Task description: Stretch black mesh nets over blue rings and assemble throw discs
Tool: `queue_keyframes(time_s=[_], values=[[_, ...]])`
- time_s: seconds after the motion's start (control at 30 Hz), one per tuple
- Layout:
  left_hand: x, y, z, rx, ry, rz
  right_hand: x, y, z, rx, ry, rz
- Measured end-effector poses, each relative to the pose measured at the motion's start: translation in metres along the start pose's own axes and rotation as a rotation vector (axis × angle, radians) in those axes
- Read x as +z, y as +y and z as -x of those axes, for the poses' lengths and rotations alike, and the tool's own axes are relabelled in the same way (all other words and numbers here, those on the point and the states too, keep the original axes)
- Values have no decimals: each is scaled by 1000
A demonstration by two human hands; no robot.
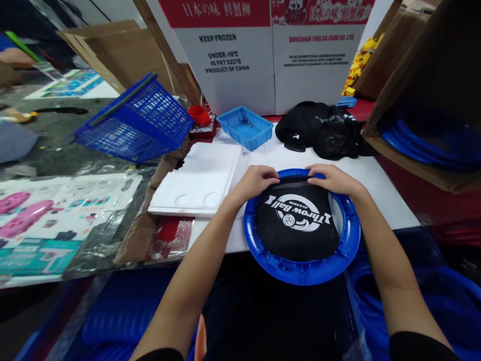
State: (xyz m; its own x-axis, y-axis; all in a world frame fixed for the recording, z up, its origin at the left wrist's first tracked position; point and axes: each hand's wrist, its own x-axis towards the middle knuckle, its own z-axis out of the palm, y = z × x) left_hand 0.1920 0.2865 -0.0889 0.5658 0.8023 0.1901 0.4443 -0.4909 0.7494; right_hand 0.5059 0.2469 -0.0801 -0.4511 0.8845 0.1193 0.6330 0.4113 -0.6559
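With left hand [261, 179], pinching the far-left edge of a black mesh disc [298, 235], fingers bent; with right hand [330, 179], pinching the same disc farther right, fingertips at the rim. Lying within a blue plastic ring [300, 273] at the near edge of the white worktop [385, 203], and overhanging that edge toward the lap. Printed in white across the mesh: "Throw Ball", slanted. Left uncovered at the ring's right side: a pale crescent.

Near the worktop's far edge: a light blue tray [244, 133] with a small piece [250, 123] inside, too small to identify. Just left of that: a red cup [199, 116], close against a low red box [203, 132] with silvery contents. Beyond the left edge: a dark blue perforated basket [139, 120], tilted. Looming by the right edge: an open cardboard box [413, 169] holding blue rings [424, 145].

Standing across the far edge and blocking the view behind: a white carton [240, 85] marked "KEEP FROZEN". Bunched toward the far right corner: black fabric [319, 128]. Laid along the left edge: a white foam slab [197, 180]. Farther left, flat: printed sheets [56, 220].
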Motion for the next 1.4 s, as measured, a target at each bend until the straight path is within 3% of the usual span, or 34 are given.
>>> queue_keyframes(time_s=[0.3,0.47,0.7,0.9,1.13,1.4], values=[[5,-9,-2,-70,95,81,6,8,-3,122,144,-222],[11,-9,0,-62,137,5,2,10,-5,147,109,-250],[3,-6,0,-76,72,92,-2,12,-4,137,52,-227],[1,-5,-6,-2,-27,-82,0,16,-4,85,54,-147],[4,1,2,176,31,-309,-1,16,-4,78,21,-155],[2,-3,5,127,5,-266,10,19,-8,36,88,-110]])
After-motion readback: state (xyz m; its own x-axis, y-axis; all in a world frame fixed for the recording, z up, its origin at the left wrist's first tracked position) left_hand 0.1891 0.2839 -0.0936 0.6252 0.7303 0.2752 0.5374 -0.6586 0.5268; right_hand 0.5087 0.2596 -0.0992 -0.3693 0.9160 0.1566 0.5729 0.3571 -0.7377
